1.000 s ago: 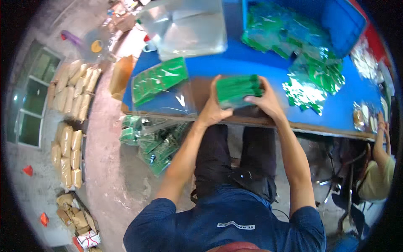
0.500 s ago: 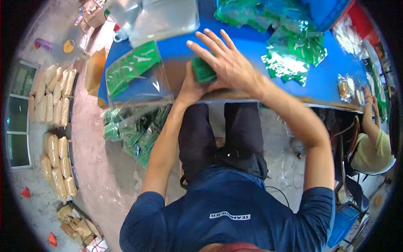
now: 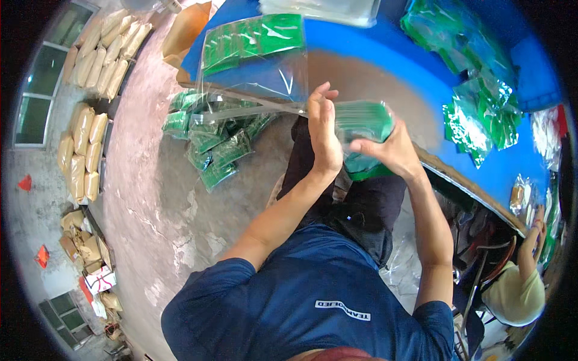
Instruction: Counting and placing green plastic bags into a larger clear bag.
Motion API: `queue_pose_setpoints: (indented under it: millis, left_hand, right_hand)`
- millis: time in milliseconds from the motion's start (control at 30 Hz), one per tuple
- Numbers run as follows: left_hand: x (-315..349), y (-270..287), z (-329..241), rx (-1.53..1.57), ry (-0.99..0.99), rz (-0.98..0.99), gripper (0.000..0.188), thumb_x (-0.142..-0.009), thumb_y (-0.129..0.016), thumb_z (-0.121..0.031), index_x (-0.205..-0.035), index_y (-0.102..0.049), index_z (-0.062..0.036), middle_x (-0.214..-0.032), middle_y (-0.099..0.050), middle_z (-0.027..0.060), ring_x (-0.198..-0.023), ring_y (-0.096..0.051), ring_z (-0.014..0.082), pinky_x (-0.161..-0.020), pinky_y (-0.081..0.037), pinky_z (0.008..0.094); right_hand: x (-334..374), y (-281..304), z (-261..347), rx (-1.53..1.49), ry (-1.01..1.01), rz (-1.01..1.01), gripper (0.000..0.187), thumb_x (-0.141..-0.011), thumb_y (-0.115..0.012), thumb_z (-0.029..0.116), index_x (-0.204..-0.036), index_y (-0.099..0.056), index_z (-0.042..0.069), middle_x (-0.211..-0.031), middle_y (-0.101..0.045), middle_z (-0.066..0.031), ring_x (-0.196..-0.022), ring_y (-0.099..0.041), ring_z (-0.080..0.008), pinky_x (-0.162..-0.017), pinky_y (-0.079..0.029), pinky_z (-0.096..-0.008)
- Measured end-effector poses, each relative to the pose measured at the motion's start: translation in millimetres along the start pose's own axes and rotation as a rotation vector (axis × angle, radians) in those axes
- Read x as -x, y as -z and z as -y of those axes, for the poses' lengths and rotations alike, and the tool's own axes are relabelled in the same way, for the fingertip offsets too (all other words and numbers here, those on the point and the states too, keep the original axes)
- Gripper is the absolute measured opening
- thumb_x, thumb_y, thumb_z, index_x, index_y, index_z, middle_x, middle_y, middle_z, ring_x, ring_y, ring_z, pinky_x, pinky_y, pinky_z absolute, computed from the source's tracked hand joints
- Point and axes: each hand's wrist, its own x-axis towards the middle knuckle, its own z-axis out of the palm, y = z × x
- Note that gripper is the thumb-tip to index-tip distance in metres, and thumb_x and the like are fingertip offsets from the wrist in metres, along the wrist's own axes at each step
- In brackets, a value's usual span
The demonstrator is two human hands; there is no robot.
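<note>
A stack of thin green packets in clear film (image 3: 363,117) is held between my two hands, over my lap at the table's front edge. My left hand (image 3: 324,135) presses against its left end with the fingers pointing up. Around the right end, my right hand (image 3: 394,147) is closed, its thumb on the near side. Motion blurs the stack a little. To the left on the table, a clear bag (image 3: 256,78) holds flat green packets (image 3: 253,42) and overhangs the edge. Below it lies a pile of green packets (image 3: 220,141).
The blue table (image 3: 355,51) carries clear plastic bags (image 3: 325,9) at the back and green film packets (image 3: 481,114) at the right. Filled tan sacks (image 3: 84,150) stand along the left wall. A co-worker (image 3: 518,289) sits at the far right.
My hands have brought the stack from above the table back toward me, over the front edge. The right hand has come down onto the stack's right end. The whole view has turned.
</note>
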Motion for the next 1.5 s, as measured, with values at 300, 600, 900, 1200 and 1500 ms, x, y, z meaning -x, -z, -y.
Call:
queue_pose_setpoints:
  millis: [300, 600, 900, 1200, 1500]
  left_hand:
    - [-24.2, 53.8, -21.0, -0.379, -0.129, 0.097, 0.048, -0.099, -0.053, -0.025, -0.141, -0.041, -0.0037, -0.137, -0.046, 0.0127, -0.134, -0.039, 0.0255, -0.114, -0.028, 0.0399]
    - [-123.7, 213.8, -87.2, -1.894, -0.705, 0.542, 0.065, -0.070, -0.058, 0.009, -0.132, -0.052, -0.0077, -0.121, -0.052, 0.0161, -0.116, -0.050, 0.0351, -0.099, -0.042, 0.0467]
    - [-150.1, 182.7, -90.9, -1.610, -0.968, 0.684, 0.023, -0.080, -0.071, -0.007, -0.102, -0.067, -0.0073, -0.091, -0.058, 0.0076, -0.085, -0.061, 0.0283, -0.072, -0.050, 0.0382]
    - [-121.0, 111.9, -47.3, -1.341, -0.507, 0.705, 0.015, -0.082, -0.073, -0.012, -0.096, -0.072, -0.0061, -0.083, -0.062, 0.0104, -0.073, -0.064, 0.0269, -0.066, -0.051, 0.0370]
    - [-130.8, 67.4, -61.9, -1.059, -0.321, 0.351, 0.010, -0.080, -0.075, -0.008, -0.086, -0.071, -0.0016, -0.071, -0.063, 0.0076, -0.058, -0.058, 0.0144, -0.054, -0.048, 0.0297]
  right_hand:
    - [0.5, -12.1, -57.0, -0.576, -0.267, -0.224, 0.050, -0.084, -0.069, 0.034, -0.119, -0.058, 0.000, -0.104, -0.065, -0.0078, -0.091, -0.063, -0.0176, -0.083, -0.052, -0.0330]
    - [-12.9, -45.3, -57.3, -0.853, -0.368, -0.176, 0.057, -0.083, -0.071, 0.040, -0.119, -0.057, -0.002, -0.105, -0.065, -0.0104, -0.092, -0.064, -0.0199, -0.084, -0.054, -0.0355]
    - [-18.9, -62.8, -43.0, -0.504, -0.162, -0.200, 0.046, -0.084, -0.072, 0.036, -0.111, -0.062, 0.000, -0.101, -0.067, -0.0085, -0.091, -0.062, -0.0157, -0.083, -0.051, -0.0321]
    - [-32.6, -22.6, -7.4, -0.484, 0.085, -0.475, 0.039, -0.083, -0.073, 0.028, -0.108, -0.064, -0.001, -0.096, -0.068, -0.0065, -0.086, -0.063, -0.0148, -0.079, -0.052, -0.0321]
    - [-52.6, -29.4, -7.7, -0.431, -0.325, -0.184, 0.040, -0.082, -0.074, 0.028, -0.109, -0.068, 0.000, -0.099, -0.071, -0.0097, -0.087, -0.067, -0.0163, -0.080, -0.054, -0.0318]
